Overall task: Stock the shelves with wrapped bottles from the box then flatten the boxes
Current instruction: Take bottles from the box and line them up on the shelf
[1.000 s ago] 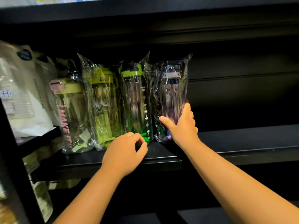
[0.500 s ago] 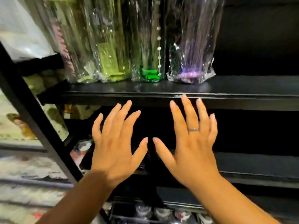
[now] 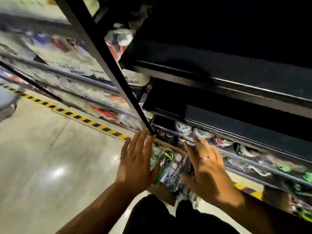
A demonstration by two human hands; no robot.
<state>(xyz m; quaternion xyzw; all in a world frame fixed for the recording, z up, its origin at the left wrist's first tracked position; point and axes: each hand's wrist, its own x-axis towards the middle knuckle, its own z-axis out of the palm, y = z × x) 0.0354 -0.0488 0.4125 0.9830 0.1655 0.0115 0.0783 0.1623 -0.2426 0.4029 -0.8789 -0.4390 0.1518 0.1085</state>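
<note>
A cardboard box (image 3: 162,191) stands on the floor below me, filled with several wrapped bottles (image 3: 170,166) in clear plastic, green and purple among them. My left hand (image 3: 136,164) hovers over the box's left side with fingers spread and nothing in it. My right hand (image 3: 209,173), a ring on one finger, hangs open over the right side of the box. Both hands partly hide the bottles. The view is blurred by motion.
Black shelves (image 3: 236,92) rise on the right, the lowest ones (image 3: 253,159) holding more wrapped goods. A black upright post (image 3: 108,65) crosses the middle. Yellow-black floor tape (image 3: 76,115) runs along the grey concrete floor (image 3: 42,157). My dark trousers (image 3: 152,217) are at the bottom.
My right hand let go of the purple bottle on the shelf. Both hands dropped, open, from the shelf to above the box on the floor as my view swung down.
</note>
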